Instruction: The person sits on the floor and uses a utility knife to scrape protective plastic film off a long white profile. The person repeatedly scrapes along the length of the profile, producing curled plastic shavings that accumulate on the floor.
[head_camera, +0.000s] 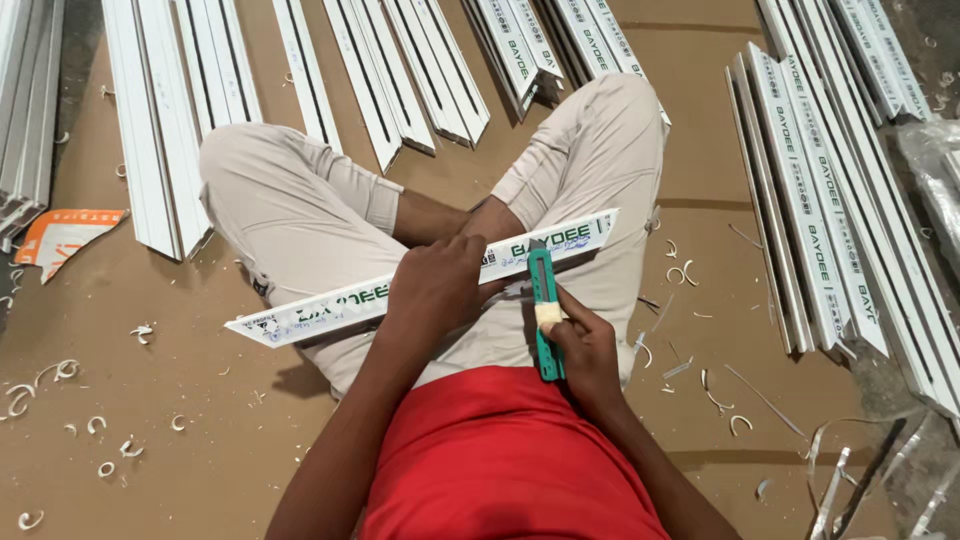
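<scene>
I sit cross-legged on brown cardboard. My left hand (437, 288) grips the middle of a short white plastic profile strip (330, 306) with green lettering, held across my lap, its ends cut at an angle. My right hand (582, 345) holds a green utility knife (543, 300) upright, its blade tip touching the strip's near edge just right of my left hand. A yellowish wrap covers one right finger on the knife handle.
Long white profile strips lie in rows at the top (400, 70), at the far left (160, 130) and in a stack on the right (830, 200). Curled white shavings (40, 380) litter the cardboard floor on both sides. An orange and white torn scrap (65, 235) lies left.
</scene>
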